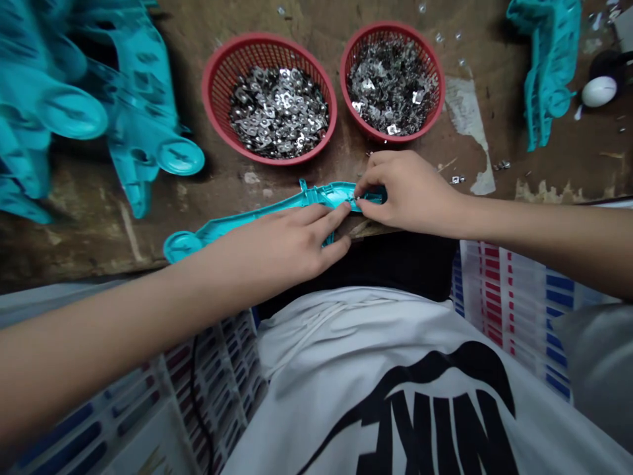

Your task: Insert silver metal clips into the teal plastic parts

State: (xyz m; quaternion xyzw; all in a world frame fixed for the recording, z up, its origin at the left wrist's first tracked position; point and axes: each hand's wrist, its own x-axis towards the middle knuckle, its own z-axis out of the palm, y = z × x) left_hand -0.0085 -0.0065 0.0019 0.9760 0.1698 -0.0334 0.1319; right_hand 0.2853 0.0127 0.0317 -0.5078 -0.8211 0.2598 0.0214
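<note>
A long, narrow teal plastic part (237, 216) lies along the near edge of the workbench, with a round disc at its left end. My left hand (301, 244) rests across its middle, index finger on the part and thumb by its near edge, holding it. At the right end, my right hand (395, 188) has thumb and forefinger pinched together against the part. A tiny shiny piece shows at those fingertips, too small to make out clearly. The fingertips of both hands nearly meet.
Beyond my hands stand a red basket of small metal clips (210, 99) and a smaller red basket of metal pieces (345, 72). Several teal parts (148, 86) are piled left; another teal part (548, 72) lies right. Loose metal bits (458, 179) dot the wooden bench (291, 13).
</note>
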